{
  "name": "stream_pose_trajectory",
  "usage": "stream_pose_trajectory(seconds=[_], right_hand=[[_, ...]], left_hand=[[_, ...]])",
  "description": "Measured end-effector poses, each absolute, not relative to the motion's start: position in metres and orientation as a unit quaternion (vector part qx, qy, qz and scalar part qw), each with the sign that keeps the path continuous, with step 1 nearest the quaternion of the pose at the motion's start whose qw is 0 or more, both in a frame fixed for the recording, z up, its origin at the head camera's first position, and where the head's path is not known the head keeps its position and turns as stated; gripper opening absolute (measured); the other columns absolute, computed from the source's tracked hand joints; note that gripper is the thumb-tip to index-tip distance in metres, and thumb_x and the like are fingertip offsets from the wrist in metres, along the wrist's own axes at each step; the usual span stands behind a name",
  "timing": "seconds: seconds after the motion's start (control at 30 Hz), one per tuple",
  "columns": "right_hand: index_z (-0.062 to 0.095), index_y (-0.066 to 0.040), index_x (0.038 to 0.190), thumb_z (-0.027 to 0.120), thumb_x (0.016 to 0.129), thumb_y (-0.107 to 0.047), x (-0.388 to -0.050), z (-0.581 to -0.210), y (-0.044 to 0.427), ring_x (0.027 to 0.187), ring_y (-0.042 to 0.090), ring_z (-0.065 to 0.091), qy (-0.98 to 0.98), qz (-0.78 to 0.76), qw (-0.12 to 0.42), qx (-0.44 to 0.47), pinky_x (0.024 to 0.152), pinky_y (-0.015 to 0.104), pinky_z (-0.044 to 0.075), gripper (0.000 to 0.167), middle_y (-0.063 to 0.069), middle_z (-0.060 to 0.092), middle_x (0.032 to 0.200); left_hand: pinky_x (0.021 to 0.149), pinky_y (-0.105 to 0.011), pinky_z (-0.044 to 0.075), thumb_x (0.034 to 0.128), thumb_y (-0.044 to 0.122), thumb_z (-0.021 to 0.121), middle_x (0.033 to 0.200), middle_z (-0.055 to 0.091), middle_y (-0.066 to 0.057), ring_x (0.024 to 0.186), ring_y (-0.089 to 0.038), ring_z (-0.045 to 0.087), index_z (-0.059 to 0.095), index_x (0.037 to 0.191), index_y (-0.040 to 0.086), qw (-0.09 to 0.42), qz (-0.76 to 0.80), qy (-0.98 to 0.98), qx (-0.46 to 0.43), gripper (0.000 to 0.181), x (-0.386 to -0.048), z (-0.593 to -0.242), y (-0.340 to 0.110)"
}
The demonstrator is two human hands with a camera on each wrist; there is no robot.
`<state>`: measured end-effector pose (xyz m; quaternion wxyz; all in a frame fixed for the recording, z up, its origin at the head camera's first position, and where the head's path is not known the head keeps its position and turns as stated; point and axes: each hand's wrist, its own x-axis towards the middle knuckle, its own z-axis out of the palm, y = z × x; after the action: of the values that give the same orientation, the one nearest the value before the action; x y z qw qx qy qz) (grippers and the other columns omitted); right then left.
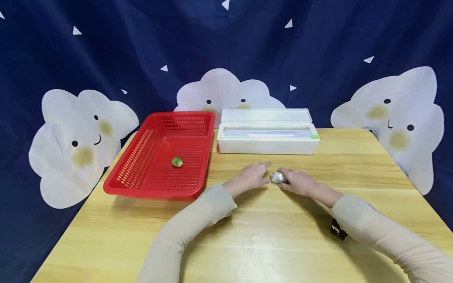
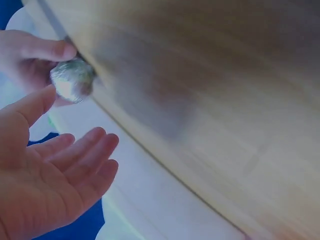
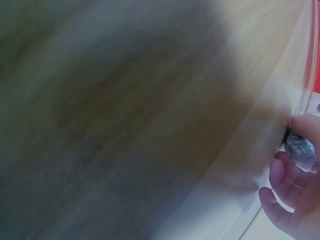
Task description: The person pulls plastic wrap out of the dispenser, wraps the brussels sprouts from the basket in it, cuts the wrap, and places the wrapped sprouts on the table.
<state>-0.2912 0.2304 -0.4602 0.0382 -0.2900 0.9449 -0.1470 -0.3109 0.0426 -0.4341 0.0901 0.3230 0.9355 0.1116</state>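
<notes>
Currently, the right hand (image 1: 298, 182) grips a silver ball (image 1: 277, 178) toward the far edge of the worktop (image 1: 255, 243); the left hand (image 1: 252, 175), fingers (image 2: 100, 149) relaxed and extended, stands just beside it.

No word, brand or number can be read in any view. In the head view, the left sleeve (image 1: 216, 204) carries a short line of dark print (image 1: 206, 191) along its cuff, too small and slanted to make out. The right sleeve (image 1: 354, 212) bears a similar dark line of print on its upper side, also too small to read. Below that cuff, a black piece (image 1: 338, 230) shows a small white mark whose shape cannot be told. The white box (image 1: 269, 147) has a green patch (image 1: 315, 136) at its right front corner; whether it is a label cannot be told. Both wrist views are blurred.
</notes>
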Motion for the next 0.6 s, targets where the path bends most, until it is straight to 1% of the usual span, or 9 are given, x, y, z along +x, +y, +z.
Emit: stream_pose_trajectory(seconds=[0.07, 0.1, 0.13, 0.17, 0.27, 0.37, 0.43, 0.5, 0.6], right_hand=[[0.045, 0.008, 0.12, 0.068, 0.081, -0.019, -0.29, -0.459, 0.232, 0.083, 0.031, 0.062, 0.945, -0.147, 0.039, -0.29, 0.067, 0.041, 0.051, 0.053, 0.022, 0.062, 0.097], [0.044, 0.009, 0.122, 0.068, 0.08, -0.021, -0.289, -0.458, 0.233, 0.083, 0.032, 0.062, 0.945, -0.146, 0.038, -0.291, 0.067, 0.041, 0.051, 0.057, 0.023, 0.062, 0.097], [0.042, 0.009, 0.124, 0.069, 0.08, -0.022, -0.288, -0.457, 0.233, 0.083, 0.032, 0.062, 0.944, -0.146, 0.037, -0.293, 0.068, 0.041, 0.051, 0.06, 0.024, 0.062, 0.098], [0.041, 0.01, 0.125, 0.069, 0.08, -0.024, -0.287, -0.455, 0.234, 0.079, 0.03, 0.062, 0.943, -0.147, 0.036, -0.296, 0.065, 0.039, 0.051, 0.063, 0.023, 0.062, 0.094], [0.041, 0.01, 0.126, 0.069, 0.08, -0.026, -0.285, -0.446, 0.236, 0.071, 0.023, 0.059, 0.943, -0.15, 0.04, -0.295, 0.059, 0.033, 0.049, 0.064, 0.017, 0.062, 0.086], [0.042, 0.011, 0.125, 0.066, 0.082, -0.026, -0.28, -0.433, 0.239, 0.067, 0.021, 0.058, 0.947, -0.144, 0.045, -0.283, 0.055, 0.032, 0.048, 0.061, 0.016, 0.061, 0.083], [0.044, 0.011, 0.125, 0.064, 0.084, -0.025, -0.277, -0.423, 0.241, 0.074, 0.027, 0.061, 0.952, -0.132, 0.039, -0.274, 0.06, 0.037, 0.051, 0.058, 0.022, 0.061, 0.091], [0.045, 0.01, 0.124, 0.063, 0.085, -0.025, -0.272, -0.414, 0.244, 0.081, 0.034, 0.061, 0.958, -0.114, 0.02, -0.263, 0.065, 0.043, 0.051, 0.055, 0.026, 0.059, 0.098], [0.047, 0.009, 0.124, 0.062, 0.086, -0.026, -0.265, -0.403, 0.248, 0.097, 0.045, 0.055, 0.965, -0.082, -0.026, -0.249, 0.078, 0.053, 0.046, 0.054, 0.03, 0.054, 0.111]], left_hand=[[0.053, -0.019, 0.046, 0.0854, 0.029, 0.063, 0.117, 0.06, -0.011, 0.092, -0.019, 0.061, 0.038, 0.137, 0.008, 0.076, 0.104, 0.939, 0.32, 0.062, -0.306, -0.43, 0.037], [0.054, -0.02, 0.047, 0.0858, 0.03, 0.062, 0.119, 0.059, -0.011, 0.093, -0.02, 0.061, 0.038, 0.137, 0.008, 0.067, 0.101, 0.939, 0.321, 0.061, -0.303, -0.428, 0.035], [0.058, -0.021, 0.049, 0.086, 0.031, 0.062, 0.121, 0.058, -0.012, 0.096, -0.022, 0.061, 0.039, 0.137, 0.008, 0.057, 0.098, 0.94, 0.321, 0.06, -0.301, -0.426, 0.032], [0.06, -0.023, 0.051, 0.0863, 0.032, 0.061, 0.122, 0.057, -0.012, 0.097, -0.023, 0.061, 0.04, 0.136, 0.008, 0.046, 0.096, 0.941, 0.322, 0.059, -0.298, -0.424, 0.029], [0.077, -0.033, 0.051, 0.0867, 0.035, 0.06, 0.124, 0.056, -0.013, 0.104, -0.026, 0.059, 0.041, 0.135, 0.009, 0.006, 0.09, 0.94, 0.329, 0.058, -0.29, -0.418, 0.019], [0.09, -0.041, 0.045, 0.0863, 0.039, 0.059, 0.125, 0.056, -0.012, 0.11, -0.027, 0.055, 0.044, 0.134, 0.009, -0.043, 0.086, 0.938, 0.332, 0.058, -0.283, -0.409, 0.007], [0.094, -0.044, 0.041, 0.0862, 0.043, 0.058, 0.126, 0.055, -0.012, 0.115, -0.028, 0.052, 0.044, 0.133, 0.009, -0.07, 0.083, 0.939, 0.327, 0.059, -0.278, -0.403, -0.002], [0.098, -0.049, 0.035, 0.0859, 0.047, 0.056, 0.128, 0.053, -0.011, 0.118, -0.029, 0.049, 0.044, 0.134, 0.011, -0.087, 0.082, 0.942, 0.314, 0.061, -0.274, -0.395, -0.01], [0.102, -0.055, 0.025, 0.0854, 0.053, 0.052, 0.133, 0.048, -0.01, 0.123, -0.03, 0.043, 0.043, 0.135, 0.014, -0.099, 0.072, 0.951, 0.285, 0.064, -0.269, -0.386, -0.023]])
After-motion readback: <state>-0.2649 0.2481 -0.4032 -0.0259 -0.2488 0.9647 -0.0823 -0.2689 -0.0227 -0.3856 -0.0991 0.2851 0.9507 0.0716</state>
